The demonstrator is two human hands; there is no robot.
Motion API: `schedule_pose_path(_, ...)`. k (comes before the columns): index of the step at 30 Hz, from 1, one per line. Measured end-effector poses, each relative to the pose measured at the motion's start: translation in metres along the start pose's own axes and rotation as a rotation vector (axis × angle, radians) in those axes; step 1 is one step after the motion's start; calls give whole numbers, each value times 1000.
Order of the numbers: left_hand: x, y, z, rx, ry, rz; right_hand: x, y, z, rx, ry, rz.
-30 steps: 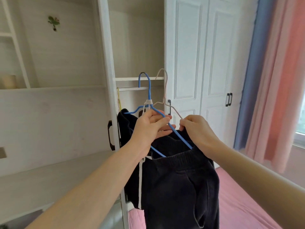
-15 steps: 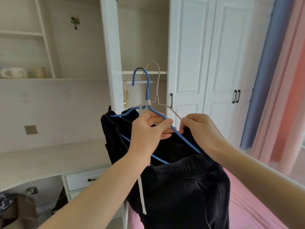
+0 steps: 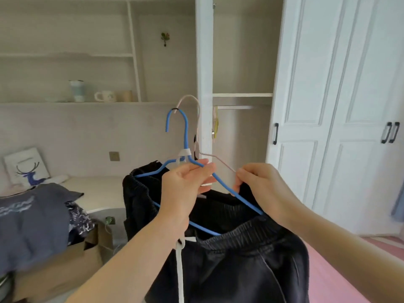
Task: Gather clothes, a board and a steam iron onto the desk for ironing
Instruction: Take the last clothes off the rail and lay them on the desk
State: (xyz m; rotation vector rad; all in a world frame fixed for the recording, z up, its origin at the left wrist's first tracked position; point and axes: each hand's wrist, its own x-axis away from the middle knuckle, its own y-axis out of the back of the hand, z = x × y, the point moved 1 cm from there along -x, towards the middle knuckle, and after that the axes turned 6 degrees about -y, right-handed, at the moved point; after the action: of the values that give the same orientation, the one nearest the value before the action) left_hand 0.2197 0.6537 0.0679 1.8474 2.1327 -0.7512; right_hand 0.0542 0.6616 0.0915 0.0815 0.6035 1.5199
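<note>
We hold black trousers on two wire hangers, mid-frame, in front of the wardrobe.

Our left hand is clamped on the blue hanger just below its neck. Our right hand, close beside it, seems to pinch the arm of the pale hanger. The trousers are not yet on the worktop at centre left. Both hangers are thin, smooth coated wire, so the heavy, soft cloth with its ribbed elastic waistband could slide off if we tilt them. The two hooks lie crossed and may snag when pulled apart. The flat white drawstring dangles and could catch on something as we carry.
</note>
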Motion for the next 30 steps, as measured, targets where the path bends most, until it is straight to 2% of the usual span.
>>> schedule_pose_path(4, -10, 40, -7, 135, 55, 22, -7, -42, 12, -31, 35, 120)
schedule_pose_path(7, -13, 74, -8, 98, 45, 8, -14, -80, 16, -8, 62, 188)
schedule_pose_path(15, -12, 181, -12, -2, -27, -153, -35, -201, 41, 132, 190, 402)
schedule_pose_path(23, -26, 306, -22, -313, -15, -328, -50, -332, 94, 308, 388, 524)
schedule_pose_path(30, -43, 402, -30, -409, -49, -358, -71, -439, 113, 248, 342, 611)
